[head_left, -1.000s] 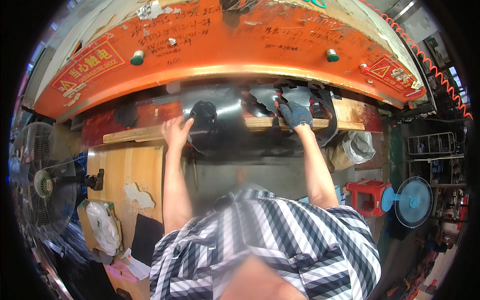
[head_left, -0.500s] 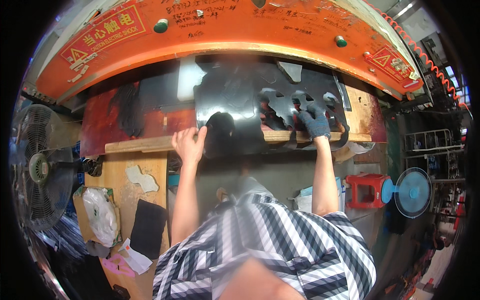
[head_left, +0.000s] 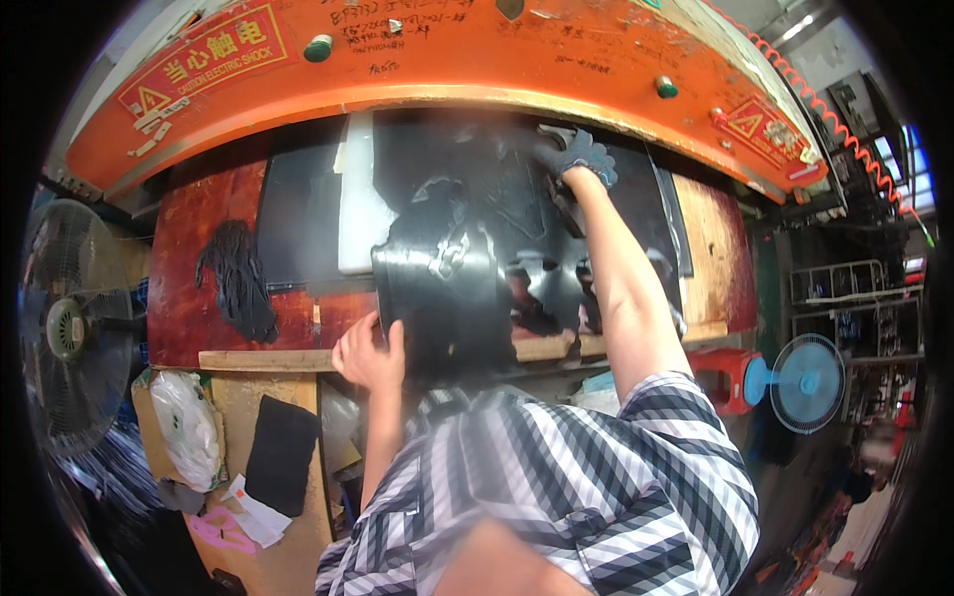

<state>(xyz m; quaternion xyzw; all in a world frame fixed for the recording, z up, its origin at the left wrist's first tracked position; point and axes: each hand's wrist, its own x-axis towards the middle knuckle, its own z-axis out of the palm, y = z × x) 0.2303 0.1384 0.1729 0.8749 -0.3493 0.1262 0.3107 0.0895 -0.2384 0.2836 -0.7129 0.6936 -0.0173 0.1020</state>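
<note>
A glossy black sheet [head_left: 437, 273] with irregular cut-out holes lies in front of me, its near end drooping over the wooden edge strip. My left hand [head_left: 372, 355] is bare and rests by the sheet's near left corner. Its thumb is apart from the bent fingers and touches the sheet's side. Stretched to the far side of the sheet, my right hand [head_left: 584, 159] wears a dark grey glove. Its fingers are bent down by a small light patch at the far edge; what they hold is hidden.
An orange machine beam [head_left: 477, 74] spans the far side above the table. A white board [head_left: 360, 223] and a dark glove [head_left: 237, 278] lie to the left. Below left, a wooden side table [head_left: 238, 392] carries a plastic bag [head_left: 187, 427] and a black pad [head_left: 282, 452]. Fans stand at both sides.
My right hand has moved from the sheet's near right part to its far edge. The sheet's near end sits closer to me. My left hand stays at its left side.
</note>
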